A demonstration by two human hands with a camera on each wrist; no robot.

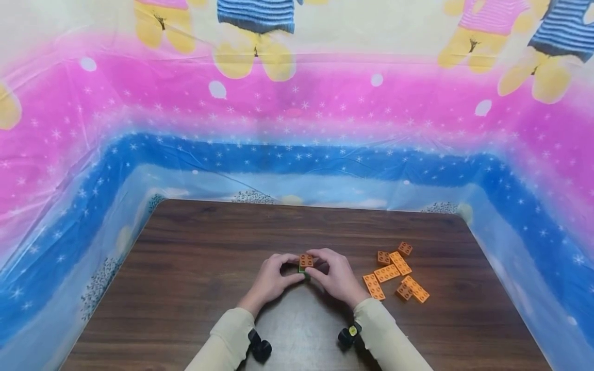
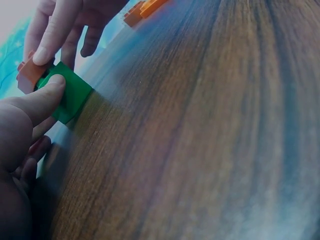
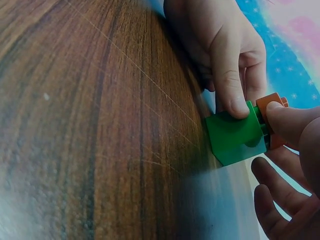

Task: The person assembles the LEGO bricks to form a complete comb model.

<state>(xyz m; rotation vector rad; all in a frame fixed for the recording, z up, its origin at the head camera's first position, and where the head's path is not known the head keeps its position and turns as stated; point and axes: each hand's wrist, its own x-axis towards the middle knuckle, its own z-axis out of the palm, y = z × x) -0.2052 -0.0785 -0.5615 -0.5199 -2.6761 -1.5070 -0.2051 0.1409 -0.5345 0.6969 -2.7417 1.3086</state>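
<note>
Near the middle of the table, my left hand [image 1: 274, 278] pinches a green toy building block [image 3: 235, 135] between thumb and fingers. The green block stands on the tabletop. My right hand [image 1: 339, 276] holds a small dark-orange brick [image 1: 306, 260] with studs on its top, the thumb on one side and fingers on the other. This brick sits over the green block's studs, slightly tilted, and a narrow gap with green studs shows between them in the right wrist view. From above, the orange brick covers most of the green block.
Right of my right hand lies a loose group of orange bricks, some long bright-orange ones [image 1: 387, 273] and some small darker ones [image 1: 405, 248]. The brown wooden table [image 1: 209, 232] ends at a patterned pink and blue cloth [image 1: 297, 118] behind and at both sides.
</note>
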